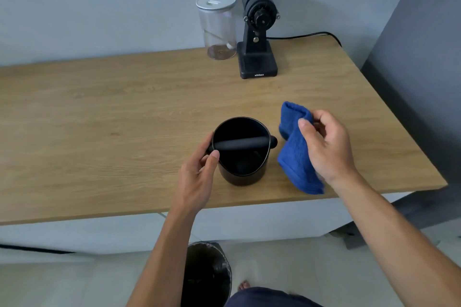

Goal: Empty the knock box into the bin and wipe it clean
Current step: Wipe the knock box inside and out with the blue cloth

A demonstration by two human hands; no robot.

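A black round knock box (245,174) with a black bar across its mouth stands upright on the wooden counter (124,119) near the front edge. My left hand (198,179) wraps its left side, thumb by the bar's end. Just right of the box, my right hand (324,144) holds a folded blue cloth (294,157) that hangs down to the counter. The inside of the box looks dark; I cannot tell whether anything is in it. A black bin (212,274) with a dark liner stands on the floor below the counter edge, partly behind my left forearm.
At the back of the counter stand a black coffee grinder (258,32) with a cable running right and a clear lidded jar (219,27) with a little brown content. The counter's right edge drops off beside a grey wall. My foot shows beside the bin.
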